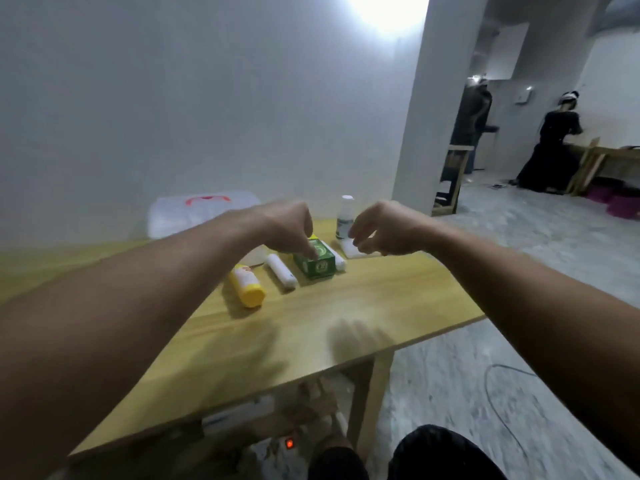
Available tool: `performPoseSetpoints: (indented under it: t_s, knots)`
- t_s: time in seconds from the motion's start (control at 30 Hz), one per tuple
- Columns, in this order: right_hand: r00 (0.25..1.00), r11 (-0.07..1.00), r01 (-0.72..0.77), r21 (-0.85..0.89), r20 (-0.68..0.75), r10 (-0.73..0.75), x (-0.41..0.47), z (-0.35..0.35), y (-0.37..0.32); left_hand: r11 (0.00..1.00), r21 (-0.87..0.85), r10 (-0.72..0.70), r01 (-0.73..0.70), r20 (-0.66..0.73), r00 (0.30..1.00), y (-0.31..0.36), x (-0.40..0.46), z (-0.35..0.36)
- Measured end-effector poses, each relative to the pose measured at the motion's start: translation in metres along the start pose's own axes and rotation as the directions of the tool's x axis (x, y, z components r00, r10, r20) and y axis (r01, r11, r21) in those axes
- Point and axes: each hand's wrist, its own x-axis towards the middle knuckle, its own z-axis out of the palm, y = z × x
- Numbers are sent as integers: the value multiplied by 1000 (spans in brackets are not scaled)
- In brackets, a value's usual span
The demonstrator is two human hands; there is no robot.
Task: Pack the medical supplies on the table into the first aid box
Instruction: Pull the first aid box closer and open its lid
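Both bare forearms stretch forward over the wooden worktop (311,327), wrists bent so the hands hang down. The left hand (287,226) droops over the green box (316,262), its fingers (313,252) touching the box's top; whether they actually grip it cannot be told. The right hand (377,230) hovers just right of the box, its fingers loosely curled and released, holding nothing.

The supplies lie in a row toward the worktop's far side. One yellow bottle (246,287) lies on its side at the left. Next to it lies one white roll (281,273), and a second white roll (337,259) shows just behind the green box's right side. One white bottle (345,216) stands upright near the far edge, with a flat white pad (351,249) at its foot, partly hidden by the right hand. The first aid box (194,216), translucent white with a red handle, sits at the far left against the wall, partly behind the left forearm.

The near half of the worktop is bare, giving open room in front of the row. Its right edge runs diagonally, with floor beyond it.
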Motion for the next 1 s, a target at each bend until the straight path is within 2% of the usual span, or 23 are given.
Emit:
performPoseSetpoints:
  t_s: [0.1, 0.2, 0.3, 0.43, 0.5, 0.57, 0.63, 0.7, 0.8, 1.0]
  knots:
    - [991, 993, 117, -8, -61, -117, 30, 24, -32, 996, 21, -78, 82, -136, 988, -50, -3, -13]
    - [979, 985, 175, 9, -107, -173, 61, 49, -57, 987, 13, -151, 160, -264, 953, -94, -3, -22]
    - [969, 981, 193, 23, -164, -187, 86, 73, -75, 977, 26, -192, 213, -334, 923, -129, -4, -25]
    - [929, 965, 254, -68, -262, -263, 106, 103, -87, 971, -14, -227, 239, -374, 899, -157, -2, -17]
    - [879, 942, 306, -134, -341, -334, 110, 116, -86, 970, -42, -236, 238, -385, 892, -165, 0, -10]
    - [788, 887, 392, -243, -408, -461, 112, 126, -83, 967, -74, -251, 242, -402, 881, -172, 3, -4]
    - [680, 786, 462, -411, -405, -612, 115, 133, -81, 963, -90, -267, 253, -403, 875, -179, 7, -2]
    - [614, 690, 477, -544, -356, -705, 119, 137, -80, 961, -107, -278, 257, -378, 883, -185, 10, 1]
    - [608, 650, 485, -585, -309, -732, 128, 141, -79, 954, -150, -296, 259, -359, 885, -192, 13, 9]
    - [634, 672, 527, -520, -287, -718, 139, 148, -77, 956, -165, -289, 243, -398, 871, -205, 19, 20]
